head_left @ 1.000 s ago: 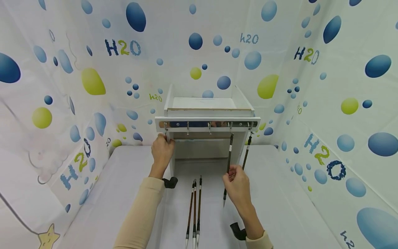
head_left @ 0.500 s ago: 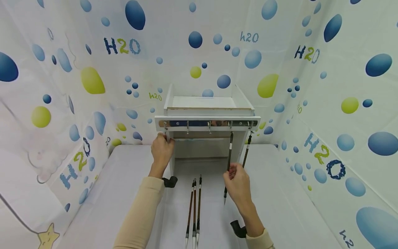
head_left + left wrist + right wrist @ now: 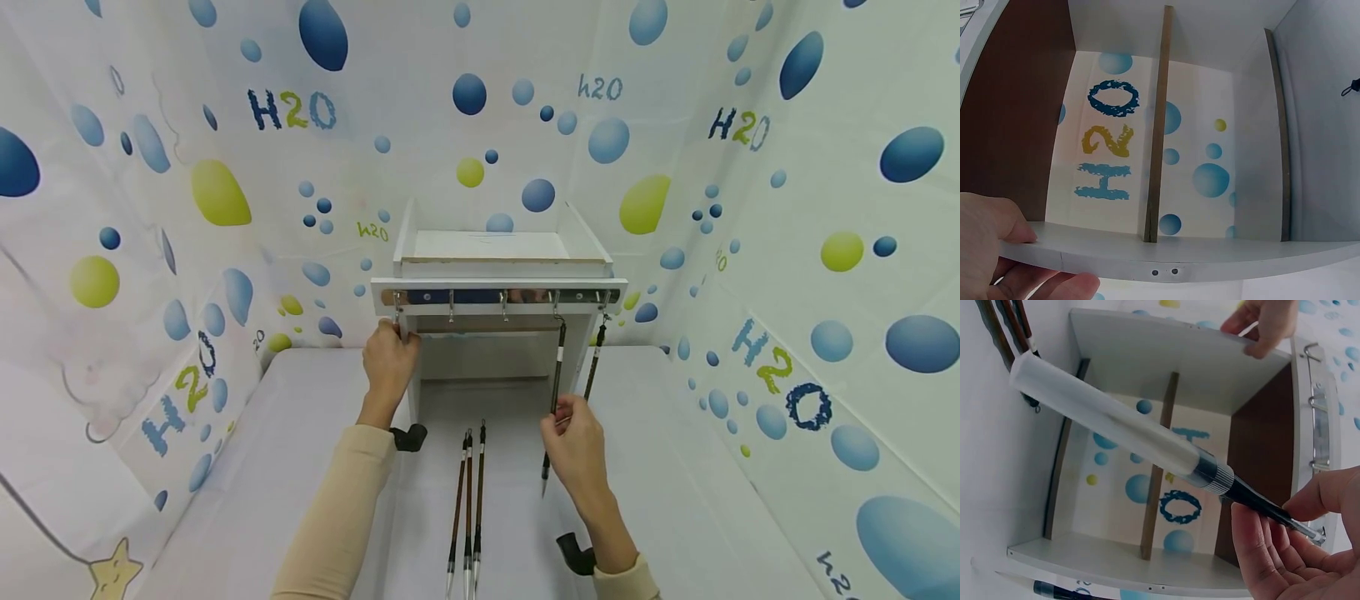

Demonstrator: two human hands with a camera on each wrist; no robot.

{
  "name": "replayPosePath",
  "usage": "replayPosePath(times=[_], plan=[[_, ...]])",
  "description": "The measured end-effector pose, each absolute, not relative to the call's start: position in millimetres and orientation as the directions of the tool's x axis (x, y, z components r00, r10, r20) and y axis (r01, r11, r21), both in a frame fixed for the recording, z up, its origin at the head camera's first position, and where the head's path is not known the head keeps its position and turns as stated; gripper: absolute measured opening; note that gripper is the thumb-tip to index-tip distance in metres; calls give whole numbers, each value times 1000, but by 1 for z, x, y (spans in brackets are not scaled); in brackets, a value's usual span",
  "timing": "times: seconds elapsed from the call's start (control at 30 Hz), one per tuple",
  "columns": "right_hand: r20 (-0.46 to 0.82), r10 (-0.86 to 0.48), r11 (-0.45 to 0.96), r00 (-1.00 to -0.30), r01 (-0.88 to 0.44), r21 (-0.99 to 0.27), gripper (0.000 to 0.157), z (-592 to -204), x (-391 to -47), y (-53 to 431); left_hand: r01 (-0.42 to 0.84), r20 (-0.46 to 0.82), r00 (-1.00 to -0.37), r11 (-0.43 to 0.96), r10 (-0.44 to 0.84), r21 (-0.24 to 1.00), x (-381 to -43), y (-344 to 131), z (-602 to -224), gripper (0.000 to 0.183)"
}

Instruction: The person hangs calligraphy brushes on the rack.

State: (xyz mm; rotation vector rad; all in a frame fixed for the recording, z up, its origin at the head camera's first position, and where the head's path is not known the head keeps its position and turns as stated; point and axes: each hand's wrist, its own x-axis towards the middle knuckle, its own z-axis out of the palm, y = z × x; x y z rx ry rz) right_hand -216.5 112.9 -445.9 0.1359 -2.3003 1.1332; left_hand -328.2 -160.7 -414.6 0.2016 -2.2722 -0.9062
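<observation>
My left hand (image 3: 390, 367) grips the left side panel (image 3: 1085, 249) of a white wooden shelf, thumb inside and fingers outside. My right hand (image 3: 576, 442) pinches a dark-handled calligraphy brush (image 3: 557, 375) by its handle, with its tip pointing down. The brush's top end is right at the fourth hook (image 3: 557, 307) from the left on the shelf's metal hook rail (image 3: 476, 297). A clear cap (image 3: 1104, 419) covers its bristles in the right wrist view. Just right of it, a second brush (image 3: 594, 367) hangs from the last hook, partly behind my right hand.
Three more brushes (image 3: 470, 500) lie side by side on the white table (image 3: 675, 500) in front of the shelf. The shelf has an open tray top (image 3: 491, 245). Curtains (image 3: 420, 75) with blue and green bubbles surround the table.
My right hand has shifted slightly right, and the upper end of the brush it holds has tilted a little to the right. My left hand keeps its grip on the panel.
</observation>
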Motion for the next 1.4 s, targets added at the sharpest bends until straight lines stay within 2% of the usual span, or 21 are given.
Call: replayPosePath(times=[1.13,1.4], plan=[[535,133,653,-834,-333,-681,28,-444,-216,112,100,529,-766,746,-365,658,-329,-161,-414,15],[504,133,650,-854,-309,-695,30,-448,-219,113,99,526,-769,746,-362,658,-328,-162,-415,13]])
